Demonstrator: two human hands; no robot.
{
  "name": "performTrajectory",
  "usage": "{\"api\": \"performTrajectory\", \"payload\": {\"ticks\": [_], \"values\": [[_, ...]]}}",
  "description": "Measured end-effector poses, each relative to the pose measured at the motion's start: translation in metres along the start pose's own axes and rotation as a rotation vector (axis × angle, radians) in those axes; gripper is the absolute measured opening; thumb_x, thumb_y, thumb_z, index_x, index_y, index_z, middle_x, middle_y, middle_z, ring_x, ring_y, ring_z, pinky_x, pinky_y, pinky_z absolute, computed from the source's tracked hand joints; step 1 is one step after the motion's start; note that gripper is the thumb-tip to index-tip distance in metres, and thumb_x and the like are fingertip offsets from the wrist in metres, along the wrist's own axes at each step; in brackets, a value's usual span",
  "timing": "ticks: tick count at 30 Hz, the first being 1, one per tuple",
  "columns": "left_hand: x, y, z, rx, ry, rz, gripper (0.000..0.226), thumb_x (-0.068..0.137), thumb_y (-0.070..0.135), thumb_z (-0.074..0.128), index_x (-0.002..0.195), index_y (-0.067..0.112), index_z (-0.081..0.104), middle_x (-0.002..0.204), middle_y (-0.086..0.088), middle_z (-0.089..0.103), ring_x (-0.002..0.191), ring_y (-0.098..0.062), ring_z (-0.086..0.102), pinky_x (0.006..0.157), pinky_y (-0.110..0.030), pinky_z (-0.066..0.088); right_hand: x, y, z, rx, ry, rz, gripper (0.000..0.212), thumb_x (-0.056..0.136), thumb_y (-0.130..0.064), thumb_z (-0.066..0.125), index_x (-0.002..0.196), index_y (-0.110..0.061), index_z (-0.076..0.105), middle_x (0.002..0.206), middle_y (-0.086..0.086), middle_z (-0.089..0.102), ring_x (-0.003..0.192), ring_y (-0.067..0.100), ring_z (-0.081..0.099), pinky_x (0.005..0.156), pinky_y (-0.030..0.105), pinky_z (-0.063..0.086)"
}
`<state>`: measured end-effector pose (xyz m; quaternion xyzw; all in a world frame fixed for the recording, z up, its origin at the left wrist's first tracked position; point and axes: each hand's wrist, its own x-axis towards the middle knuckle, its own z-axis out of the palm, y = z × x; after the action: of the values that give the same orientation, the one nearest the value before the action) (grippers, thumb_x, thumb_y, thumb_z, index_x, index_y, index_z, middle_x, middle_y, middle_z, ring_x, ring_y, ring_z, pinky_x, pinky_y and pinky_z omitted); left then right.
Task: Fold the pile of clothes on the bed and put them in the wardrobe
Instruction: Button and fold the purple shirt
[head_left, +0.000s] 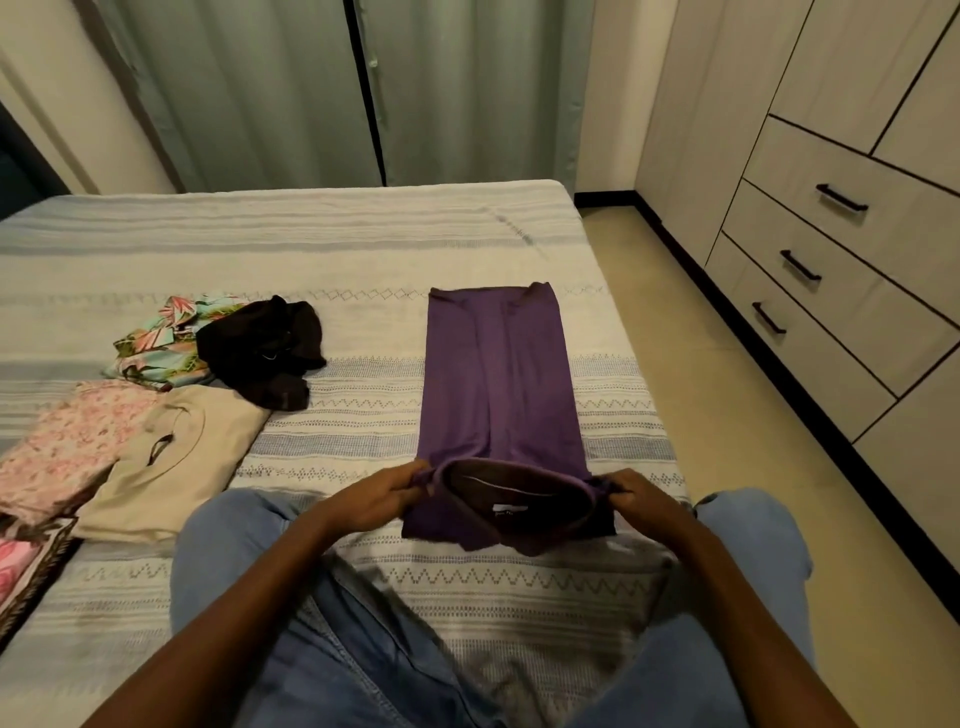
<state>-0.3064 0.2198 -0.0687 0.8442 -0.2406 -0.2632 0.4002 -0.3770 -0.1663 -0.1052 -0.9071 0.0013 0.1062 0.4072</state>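
Observation:
A purple shirt (498, 384) lies on the striped bed (322, 244), folded lengthwise into a narrow strip with its collar end nearest me. My left hand (379, 499) pinches the collar end's left corner. My right hand (641, 501) pinches the right corner. The collar opening with a small label faces up between my hands. To the left lie a crumpled black garment (265, 348), a floral green garment (161, 343), a folded beige top (182, 457) and a pink patterned garment (62, 447). The wardrobe (841, 218) with drawers stands at the right.
My knees in blue jeans (234, 551) rest on the bed on either side of the shirt's near end. Pale green curtains (337, 88) hang behind the bed. A strip of tiled floor (727, 395) runs between bed and wardrobe. More folded patterned cloth (26, 566) sits at the left edge.

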Motion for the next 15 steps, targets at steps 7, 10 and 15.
{"api": "performTrajectory", "payload": {"ticks": [7, 10, 15], "values": [[0.025, 0.005, -0.002, -0.239, 0.312, -0.059, 0.009, 0.099, 0.033, 0.052, 0.097, 0.024, 0.057, 0.087, -0.003, 0.065, 0.074, -0.018, 0.059, 0.065, -0.040, 0.050, 0.024, -0.029, -0.008, 0.150, 0.079, -0.050, 0.035, 0.094, -0.005, 0.048, 0.103, -0.034, 0.066, 0.102, -0.007, 0.071, 0.097, 0.014, 0.065, 0.084, 0.033, 0.051], [0.060, 0.003, -0.015, -0.165, 0.499, -0.086, 0.006, 0.102, 0.030, 0.050, 0.104, 0.033, 0.054, 0.097, 0.000, 0.069, 0.084, -0.019, 0.065, 0.074, -0.043, 0.053, 0.062, -0.042, -0.021, 0.164, 0.128, 0.010, 0.037, 0.092, 0.000, 0.044, 0.098, -0.030, 0.064, 0.098, -0.003, 0.069, 0.092, 0.019, 0.064, 0.080, 0.037, 0.050], [0.127, 0.005, -0.052, -0.211, 0.605, -0.097, 0.011, 0.104, 0.029, 0.049, 0.108, 0.027, 0.059, 0.104, 0.007, 0.066, 0.096, -0.013, 0.063, 0.082, -0.036, 0.050, 0.143, -0.055, -0.046, 0.118, 0.177, 0.062, 0.036, 0.092, 0.000, 0.042, 0.111, -0.015, 0.069, 0.106, 0.008, 0.071, 0.096, 0.027, 0.065, 0.082, 0.040, 0.051]]}}
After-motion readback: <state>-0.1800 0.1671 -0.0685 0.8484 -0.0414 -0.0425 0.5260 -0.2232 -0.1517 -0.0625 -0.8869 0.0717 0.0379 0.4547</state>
